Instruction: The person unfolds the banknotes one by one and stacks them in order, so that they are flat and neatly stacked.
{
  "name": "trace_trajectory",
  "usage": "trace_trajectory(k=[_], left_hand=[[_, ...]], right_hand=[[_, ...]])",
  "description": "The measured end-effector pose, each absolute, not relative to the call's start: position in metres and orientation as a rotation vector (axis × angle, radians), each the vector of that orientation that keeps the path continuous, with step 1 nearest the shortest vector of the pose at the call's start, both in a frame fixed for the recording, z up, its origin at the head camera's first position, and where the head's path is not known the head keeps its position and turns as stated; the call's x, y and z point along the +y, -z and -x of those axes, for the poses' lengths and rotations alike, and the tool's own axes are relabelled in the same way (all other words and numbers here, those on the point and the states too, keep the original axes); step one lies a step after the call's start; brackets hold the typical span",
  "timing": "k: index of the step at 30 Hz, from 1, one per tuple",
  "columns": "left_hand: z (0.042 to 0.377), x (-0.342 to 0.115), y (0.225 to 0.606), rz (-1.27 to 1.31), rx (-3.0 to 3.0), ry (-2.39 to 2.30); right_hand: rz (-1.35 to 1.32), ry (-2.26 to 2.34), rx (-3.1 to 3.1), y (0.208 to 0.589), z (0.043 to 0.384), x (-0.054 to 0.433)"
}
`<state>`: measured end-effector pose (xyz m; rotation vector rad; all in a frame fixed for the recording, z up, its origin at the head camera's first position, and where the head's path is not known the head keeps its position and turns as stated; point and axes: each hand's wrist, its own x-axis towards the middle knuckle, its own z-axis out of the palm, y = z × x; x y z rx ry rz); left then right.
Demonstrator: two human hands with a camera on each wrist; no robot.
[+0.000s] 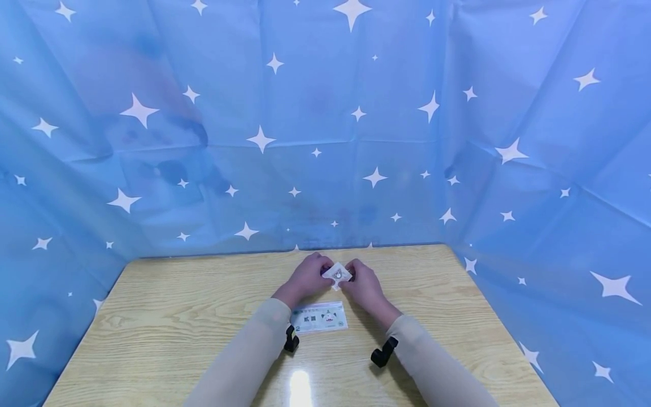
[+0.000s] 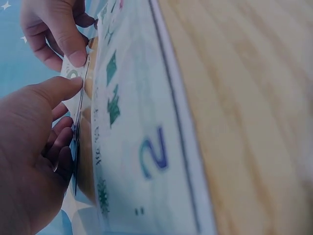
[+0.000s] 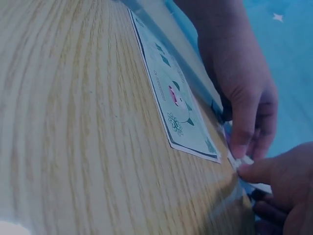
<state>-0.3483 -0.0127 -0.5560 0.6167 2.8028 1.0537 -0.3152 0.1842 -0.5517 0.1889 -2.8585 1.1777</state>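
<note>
A small white piece of folded paper printed with a cartoon figure is held up between both hands near the table's far side. My left hand pinches its left corner between thumb and fingers. Its right corner is in the grip of my right hand. In the left wrist view the two thumbs press on the paper's near face, close together. Flat on the table just below the hands lies a pale green play banknote with a cartoon face and a figure 2. Most of the fingers behind the paper are hidden.
The wooden table ends at a blue curtain with white stars, close beyond the hands. Black wrist cameras sit on the left cuff and right cuff. A light reflection shines on the near part of the table.
</note>
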Motion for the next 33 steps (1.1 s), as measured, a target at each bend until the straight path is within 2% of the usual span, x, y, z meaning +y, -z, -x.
trace_trajectory(k=[17, 22, 33], left_hand=[[0.354, -0.014, 0.564, -0.602, 2.831, -1.086], [0.351, -0.017, 0.560, -0.663, 2.812, -1.220], [0.336, -0.024, 0.550, -0.599, 2.552, -1.695]], right_hand=[[-0.144, -1.578, -2.609, 0.553, 0.315, 0.188], [-0.126, -1.726, -2.547, 0.549, 0.313, 0.189], [-0.226, -1.907, -2.474, 0.534, 0.303, 0.193]])
